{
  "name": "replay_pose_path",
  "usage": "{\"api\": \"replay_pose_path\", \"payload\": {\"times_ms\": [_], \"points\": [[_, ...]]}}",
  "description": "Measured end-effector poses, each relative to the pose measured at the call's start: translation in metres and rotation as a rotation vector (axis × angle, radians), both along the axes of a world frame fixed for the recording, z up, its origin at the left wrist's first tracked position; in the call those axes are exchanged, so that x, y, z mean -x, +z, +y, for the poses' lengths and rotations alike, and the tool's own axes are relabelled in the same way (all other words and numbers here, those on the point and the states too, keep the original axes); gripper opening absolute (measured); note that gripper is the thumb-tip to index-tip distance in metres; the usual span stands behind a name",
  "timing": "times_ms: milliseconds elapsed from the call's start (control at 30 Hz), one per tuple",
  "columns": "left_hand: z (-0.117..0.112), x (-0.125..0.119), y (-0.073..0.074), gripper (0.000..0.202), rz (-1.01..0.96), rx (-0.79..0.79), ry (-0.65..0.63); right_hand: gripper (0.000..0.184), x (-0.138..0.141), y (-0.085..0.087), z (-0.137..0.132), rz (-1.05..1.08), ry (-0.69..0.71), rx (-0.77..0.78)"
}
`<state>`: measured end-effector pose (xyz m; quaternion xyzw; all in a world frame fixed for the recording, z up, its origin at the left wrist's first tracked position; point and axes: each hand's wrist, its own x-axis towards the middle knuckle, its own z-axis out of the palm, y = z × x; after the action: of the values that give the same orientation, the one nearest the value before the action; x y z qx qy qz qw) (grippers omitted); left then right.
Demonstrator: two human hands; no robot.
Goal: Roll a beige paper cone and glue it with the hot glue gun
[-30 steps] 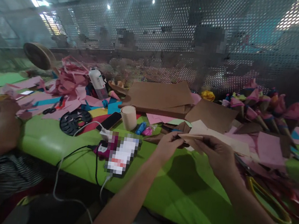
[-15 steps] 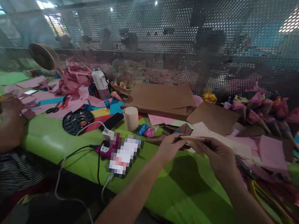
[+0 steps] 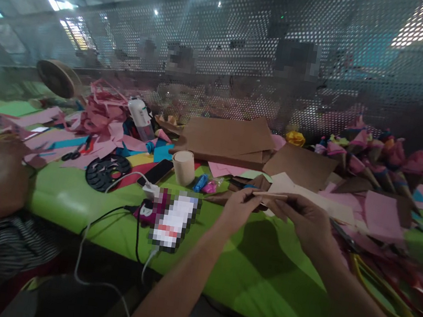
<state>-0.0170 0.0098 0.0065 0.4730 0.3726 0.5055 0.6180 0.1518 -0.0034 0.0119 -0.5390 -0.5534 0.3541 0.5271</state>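
My left hand (image 3: pixel 238 210) and my right hand (image 3: pixel 305 221) are raised a little above the green table (image 3: pixel 264 283). Both pinch one thin piece of brown paper (image 3: pixel 269 195), seen edge-on and held level between the fingertips. The left hand grips its left end, the right hand its right part. Its shadow falls on the table below. Loose brown and pink sheets (image 3: pixel 380 214) lie just behind the hands.
Brown card stack (image 3: pixel 226 137), tape roll (image 3: pixel 184 166), phone (image 3: pixel 155 171), black disc (image 3: pixel 108 171), cables (image 3: pixel 116 213) and a blurred device (image 3: pixel 173 219) lie left of centre. Paper cones (image 3: pixel 371 150) stand far right, yellow-handled scissors (image 3: pixel 379 287) right. Another person's arm (image 3: pixel 5 180) works at left.
My hands and the brown paper stay almost where they were; only the view shifts slightly. The person at left keeps handling pink paper.
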Motion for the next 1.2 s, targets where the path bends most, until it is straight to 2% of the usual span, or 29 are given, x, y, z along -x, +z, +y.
{"api": "replay_pose_path", "payload": {"times_ms": [533, 1200], "points": [[0.0007, 0.0002, -0.0016, 0.021, -0.007, -0.004, 0.002, 0.043, 0.0022, -0.0035, 0.0001, 0.089, 0.025, 0.000], [-0.0008, 0.0006, 0.0005, 0.023, -0.057, 0.023, 0.009, 0.042, 0.0018, -0.0047, -0.0003, 0.089, 0.036, 0.002]]}}
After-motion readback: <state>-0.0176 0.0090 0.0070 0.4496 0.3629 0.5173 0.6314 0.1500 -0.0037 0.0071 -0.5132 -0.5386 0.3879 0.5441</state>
